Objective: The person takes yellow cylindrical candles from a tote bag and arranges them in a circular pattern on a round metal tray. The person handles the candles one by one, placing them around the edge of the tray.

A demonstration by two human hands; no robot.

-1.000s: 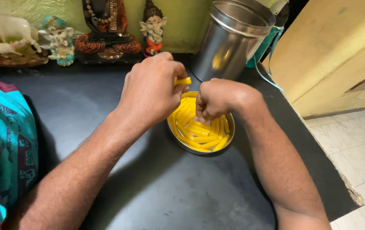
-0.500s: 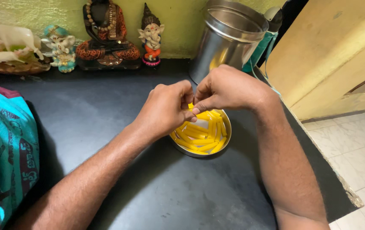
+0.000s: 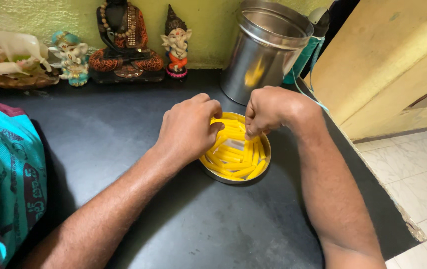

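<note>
A round steel plate [image 3: 234, 180] on the dark counter [image 3: 123, 129] holds several short yellow tube-like sticks [image 3: 233, 157]. My left hand [image 3: 188, 127] rests over the plate's left edge with its fingers curled in and its thumb on the sticks; whether anything is inside the fist is hidden. My right hand [image 3: 270, 109] hovers over the plate's far right side. Its fingertips are pinched together and point down onto one yellow stick.
A tall open steel canister [image 3: 265, 50] stands just behind the plate. Several small painted figurines [image 3: 126, 40] line the wall at the back. A yellow wooden panel [image 3: 393, 65] rises at the right, past the counter's edge. Teal and maroon cloth [image 3: 4, 174] lies at the left.
Both hands were raised and pinched together on a yellow stick half a second ago. They have since parted and dropped onto the plate, left on the near left side, right on the far right.
</note>
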